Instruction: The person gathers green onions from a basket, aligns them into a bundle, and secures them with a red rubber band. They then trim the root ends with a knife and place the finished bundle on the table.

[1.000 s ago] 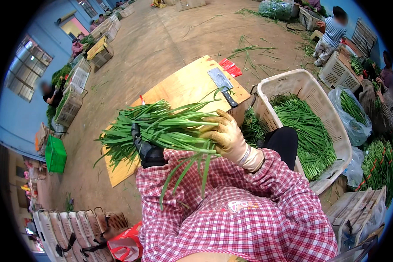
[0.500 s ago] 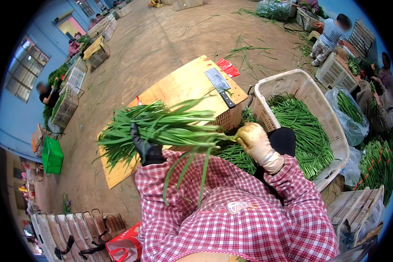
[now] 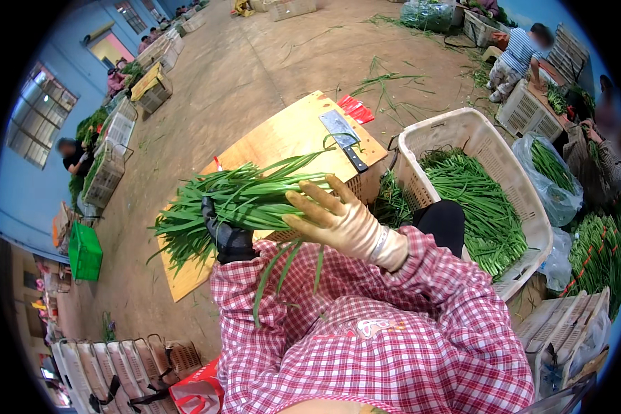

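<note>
My left hand (image 3: 228, 233), in a black glove, grips a large bunch of long green leafy stalks (image 3: 198, 210) held sideways, with several leaves hanging down over my checked sleeves. My right hand (image 3: 345, 221), in a stained beige glove, has its fingers spread over the pale right end of the bunch. Under and beyond the bunch lies a yellow wooden board (image 3: 269, 141), with a cleaver (image 3: 338, 130) near its right end and red strips (image 3: 355, 109) at its far corner. To the right stands a white crate (image 3: 421, 130) holding more cut greens (image 3: 472, 207).
A bagged bundle (image 3: 552, 172) and tied greens (image 3: 593, 252) lie at the right. A green basket (image 3: 84, 252) and stacked crates (image 3: 117, 376) stand on the left. Co-workers sit at crates along both walls, including a person in a striped top (image 3: 517, 52) and one in black (image 3: 76, 159).
Half a second ago my right hand pinched a yellowish stalk off to the right. It has since moved left onto the bunch with fingers spread. My left hand still holds the bunch.
</note>
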